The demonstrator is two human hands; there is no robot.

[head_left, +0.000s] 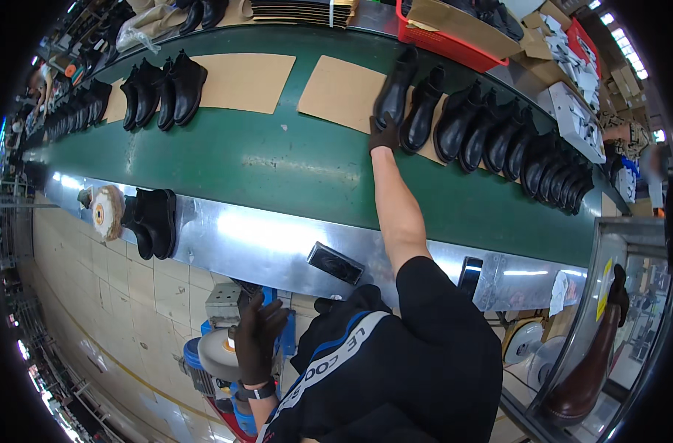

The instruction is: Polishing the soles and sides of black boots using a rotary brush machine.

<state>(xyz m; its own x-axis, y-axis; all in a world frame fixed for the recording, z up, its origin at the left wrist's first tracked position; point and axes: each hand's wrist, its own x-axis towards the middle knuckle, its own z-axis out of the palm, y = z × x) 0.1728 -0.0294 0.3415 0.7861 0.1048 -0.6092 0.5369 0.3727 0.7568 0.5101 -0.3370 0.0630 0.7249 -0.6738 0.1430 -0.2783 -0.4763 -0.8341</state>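
My right arm reaches across the green conveyor belt [307, 159]. Its brown-gloved right hand [384, 135] is closed on the toe of a shiny black ankle boot [397, 85], which stands at the left end of a long row. Beside that boot is another black boot [423, 111], close to my fingers. My left hand [259, 336], also in a dark brown glove, hangs near my body with fingers apart and holds nothing. Below it stands a polishing machine [222, 354] with a pale round wheel. Part of my right fingers is hard to make out against the boot.
Brown cardboard sheets [244, 81] lie under boots on the belt. Along the metal ledge [240, 236] are a black boot pair [155, 221], a fluffy buffing wheel [106, 213], a dark rectangular case [336, 263] and a phone [469, 277]. A red crate [447, 44] stands behind; a glass-sided cabinet [602, 317] is right.
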